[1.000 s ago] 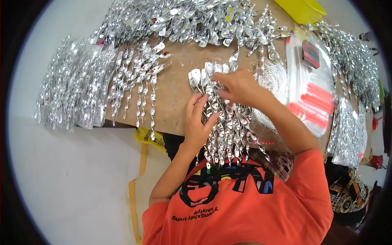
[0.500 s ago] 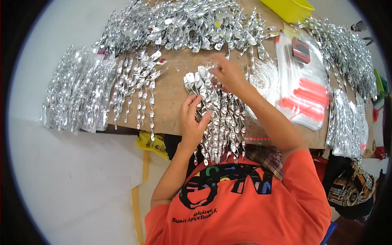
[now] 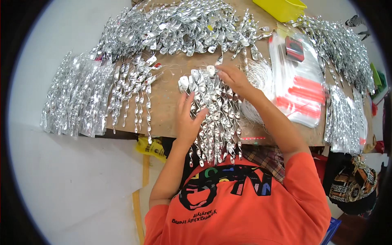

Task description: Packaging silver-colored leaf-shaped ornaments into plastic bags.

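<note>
A bunch of twisted silver strips [image 3: 214, 118] lies over the table's near edge, its flat tab ends upward and its lower ends hanging toward my orange shirt. My left hand [image 3: 188, 122] rests against the left side of this bunch, fingers apart and thumb over the strips. At the top of the bunch, my right hand [image 3: 237, 81] has its fingers closed around the upper end of a strip; the fingertips partly hide it. A white tab [image 3: 210, 70] shows just left of those fingertips.
A large heap of silver strips [image 3: 175, 28] covers the table's back. Bagged strips [image 3: 77, 98] lie left, loose ones [image 3: 141, 77] beside them. White string [image 3: 259, 77], clear plastic bags [image 3: 304, 110] with a dark red box [image 3: 294, 49], and a yellow bin [image 3: 281, 9] are right.
My right hand has come down from just above the bunch to the top end of a strip. The left hand stays at the bunch's side. The whole view has shifted slightly.
</note>
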Available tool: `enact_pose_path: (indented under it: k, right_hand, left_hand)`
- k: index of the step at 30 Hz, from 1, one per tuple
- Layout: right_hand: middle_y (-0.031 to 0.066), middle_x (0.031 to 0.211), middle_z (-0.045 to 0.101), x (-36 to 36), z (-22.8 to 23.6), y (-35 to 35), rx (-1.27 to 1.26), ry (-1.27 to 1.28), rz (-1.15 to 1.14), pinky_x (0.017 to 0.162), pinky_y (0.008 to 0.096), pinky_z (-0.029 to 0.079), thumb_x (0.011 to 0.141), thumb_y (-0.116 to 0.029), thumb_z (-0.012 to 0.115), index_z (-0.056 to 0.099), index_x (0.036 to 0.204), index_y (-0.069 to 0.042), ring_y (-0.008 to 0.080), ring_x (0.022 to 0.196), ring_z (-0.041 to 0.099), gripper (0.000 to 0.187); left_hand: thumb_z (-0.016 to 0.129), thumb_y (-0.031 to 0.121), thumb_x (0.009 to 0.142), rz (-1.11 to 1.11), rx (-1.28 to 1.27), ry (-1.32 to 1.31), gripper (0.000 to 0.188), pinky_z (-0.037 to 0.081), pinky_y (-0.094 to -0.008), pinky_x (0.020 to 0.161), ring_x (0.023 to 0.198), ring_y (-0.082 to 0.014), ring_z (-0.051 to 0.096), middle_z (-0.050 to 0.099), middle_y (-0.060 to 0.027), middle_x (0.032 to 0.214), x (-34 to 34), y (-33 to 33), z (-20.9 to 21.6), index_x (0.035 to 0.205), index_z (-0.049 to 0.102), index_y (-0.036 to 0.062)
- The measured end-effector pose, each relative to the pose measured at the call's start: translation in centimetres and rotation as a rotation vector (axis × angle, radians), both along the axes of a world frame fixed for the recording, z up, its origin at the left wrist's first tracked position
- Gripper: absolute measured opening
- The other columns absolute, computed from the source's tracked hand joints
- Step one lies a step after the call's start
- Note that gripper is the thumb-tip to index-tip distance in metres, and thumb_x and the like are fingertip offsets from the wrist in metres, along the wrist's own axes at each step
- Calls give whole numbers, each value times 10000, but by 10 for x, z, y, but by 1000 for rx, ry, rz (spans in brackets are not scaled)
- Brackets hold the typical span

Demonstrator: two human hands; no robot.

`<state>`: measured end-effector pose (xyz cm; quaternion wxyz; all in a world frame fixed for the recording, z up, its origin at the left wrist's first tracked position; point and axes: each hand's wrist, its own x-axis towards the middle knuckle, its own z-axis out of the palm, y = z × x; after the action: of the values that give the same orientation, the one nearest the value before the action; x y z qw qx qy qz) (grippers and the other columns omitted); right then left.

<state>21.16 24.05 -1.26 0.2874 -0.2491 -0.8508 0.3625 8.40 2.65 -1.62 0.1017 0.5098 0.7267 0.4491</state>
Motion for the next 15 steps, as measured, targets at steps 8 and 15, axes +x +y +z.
enact_pose_path:
  k: [8, 15]
  right_hand:
    - [170, 1182, 612, -26, 23, 15, 259, 75, 56, 951, 383, 419, 957, -355, 462, 590, 1226, -80, 308, 1114, 564, 405]
    - [168, 1164, 624, -5, 38, 37, 140, -169, 157, 938, 376, 425, 977, -443, 401, 589, 1221, -75, 323, 1060, 584, 480]
  left_hand:
    - [729, 240, 795, -8, 85, 5, 579, 344, -428, 1037, 1259, -381, 424, 415, -249, 1382, 4, 1, -3, 1282, 515, 11]
    - [688, 205, 833, -15, 155, -168, 477, 337, -401, 1044, 1248, -339, 445, 447, -214, 1365, 1, 1, -8, 1244, 555, 4]
